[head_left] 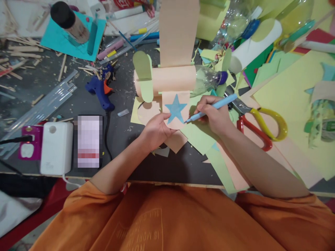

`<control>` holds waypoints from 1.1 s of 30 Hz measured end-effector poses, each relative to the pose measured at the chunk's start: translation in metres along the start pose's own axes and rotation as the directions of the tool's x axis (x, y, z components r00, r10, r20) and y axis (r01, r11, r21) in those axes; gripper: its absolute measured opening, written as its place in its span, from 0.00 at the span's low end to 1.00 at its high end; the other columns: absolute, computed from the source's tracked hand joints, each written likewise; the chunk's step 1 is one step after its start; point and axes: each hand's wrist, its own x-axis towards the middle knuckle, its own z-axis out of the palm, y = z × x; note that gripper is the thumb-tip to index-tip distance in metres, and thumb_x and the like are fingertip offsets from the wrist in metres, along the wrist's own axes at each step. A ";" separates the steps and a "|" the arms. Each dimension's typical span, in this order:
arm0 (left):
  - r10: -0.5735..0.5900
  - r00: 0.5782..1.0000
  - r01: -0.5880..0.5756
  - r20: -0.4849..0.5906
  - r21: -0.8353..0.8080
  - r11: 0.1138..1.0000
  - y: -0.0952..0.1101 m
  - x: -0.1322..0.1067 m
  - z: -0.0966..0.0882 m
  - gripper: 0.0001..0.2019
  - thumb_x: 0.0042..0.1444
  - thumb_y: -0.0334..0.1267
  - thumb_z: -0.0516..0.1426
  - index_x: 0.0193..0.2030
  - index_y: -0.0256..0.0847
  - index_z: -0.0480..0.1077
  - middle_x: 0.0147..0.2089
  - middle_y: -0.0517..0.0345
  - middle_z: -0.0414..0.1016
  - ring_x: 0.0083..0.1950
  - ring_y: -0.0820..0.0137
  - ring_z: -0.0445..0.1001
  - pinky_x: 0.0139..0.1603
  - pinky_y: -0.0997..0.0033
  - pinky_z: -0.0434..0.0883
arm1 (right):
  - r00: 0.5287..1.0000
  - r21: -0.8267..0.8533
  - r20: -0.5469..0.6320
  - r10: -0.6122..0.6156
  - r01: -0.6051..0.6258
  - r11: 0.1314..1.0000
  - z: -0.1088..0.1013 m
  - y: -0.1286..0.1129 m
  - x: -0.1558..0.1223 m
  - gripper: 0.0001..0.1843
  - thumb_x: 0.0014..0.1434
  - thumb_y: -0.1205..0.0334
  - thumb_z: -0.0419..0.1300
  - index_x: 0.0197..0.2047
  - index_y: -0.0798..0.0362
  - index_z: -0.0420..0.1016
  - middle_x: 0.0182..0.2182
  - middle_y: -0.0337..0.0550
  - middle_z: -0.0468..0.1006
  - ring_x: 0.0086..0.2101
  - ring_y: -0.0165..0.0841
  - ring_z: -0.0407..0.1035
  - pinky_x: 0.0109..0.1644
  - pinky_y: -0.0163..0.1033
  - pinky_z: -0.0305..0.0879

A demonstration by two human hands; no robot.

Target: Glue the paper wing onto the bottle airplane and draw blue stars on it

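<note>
Paper flap of peach colour [183, 97], bearing a light-blue star [175, 108], is seen just below the peach paper sleeve [172, 79] wrapped round a clear plastic bottle [206, 79]. This bottle is laid on its side near the middle of the dark worktop [52, 76]. It is closed by a purple cap [222, 77] at its right end; what it holds cannot be told.

The flap's lower left edge is pinched by the left hand [155, 131], its fingers curled shut on the paper. A light-blue pen [214, 106] is gripped by the right hand [214, 116], closed round the barrel, with the tip set on the flap just beside the star's lower right point.

Pale green paper sheets [199, 136] are spread under the right hand. Scissors with red and yellow handles [261, 125] are laid just to its right. A blue glue gun [101, 90] is laid well left of the bottle, and a dark-capped bottle [69, 21] rests on a teal sheet [54, 40] at the far left.
</note>
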 end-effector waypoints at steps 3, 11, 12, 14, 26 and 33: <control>0.017 1.000 -0.017 0.007 -0.009 1.000 0.000 0.001 0.000 0.20 0.66 0.28 0.47 0.58 0.31 0.76 0.44 0.48 0.87 0.64 0.57 0.80 0.67 0.56 0.73 | 1.000 0.016 -0.011 -0.026 0.026 1.000 -0.002 0.002 0.001 0.12 0.51 0.60 0.66 0.19 0.49 0.71 0.16 0.33 0.74 0.16 0.24 0.63 0.19 0.31 0.60; 0.027 0.999 -0.029 0.047 0.040 0.999 -0.001 0.001 -0.003 0.18 0.65 0.30 0.50 0.53 0.33 0.79 0.45 0.49 0.87 0.64 0.57 0.79 0.67 0.59 0.73 | 0.985 -0.064 0.100 -0.141 0.147 0.987 -0.001 0.003 -0.004 0.09 0.57 0.57 0.72 0.27 0.49 0.81 0.21 0.36 0.79 0.20 0.27 0.67 0.24 0.35 0.63; 0.027 0.999 -0.029 0.040 0.040 0.999 -0.001 0.000 -0.003 0.17 0.65 0.29 0.50 0.52 0.33 0.79 0.45 0.48 0.87 0.64 0.57 0.79 0.66 0.60 0.73 | 0.984 -0.072 0.102 -0.147 0.155 0.985 -0.001 0.003 -0.004 0.09 0.57 0.57 0.72 0.27 0.49 0.81 0.20 0.35 0.78 0.20 0.27 0.66 0.24 0.35 0.63; 0.027 0.999 -0.028 0.028 0.032 0.999 -0.001 0.000 -0.003 0.18 0.65 0.29 0.50 0.52 0.31 0.79 0.45 0.46 0.87 0.64 0.58 0.79 0.66 0.60 0.74 | 0.983 -0.087 0.107 -0.151 0.160 0.983 -0.001 0.003 -0.004 0.09 0.57 0.57 0.72 0.27 0.49 0.80 0.20 0.35 0.78 0.21 0.27 0.66 0.25 0.36 0.62; 0.008 1.000 -0.008 0.009 0.011 1.000 0.000 0.000 0.001 0.22 0.66 0.28 0.46 0.59 0.34 0.76 0.43 0.49 0.87 0.62 0.59 0.80 0.65 0.58 0.74 | 0.995 -0.107 0.079 -0.053 0.061 0.992 0.002 0.000 -0.005 0.09 0.54 0.59 0.69 0.24 0.50 0.78 0.20 0.36 0.75 0.22 0.29 0.68 0.25 0.36 0.67; 0.031 0.999 -0.032 0.035 0.041 0.999 -0.003 0.003 -0.006 0.16 0.63 0.30 0.52 0.48 0.34 0.80 0.46 0.47 0.87 0.67 0.57 0.76 0.67 0.59 0.72 | 0.996 -0.069 0.076 -0.038 0.043 0.997 0.004 -0.005 -0.004 0.10 0.49 0.60 0.67 0.20 0.50 0.75 0.18 0.36 0.75 0.19 0.26 0.64 0.22 0.33 0.64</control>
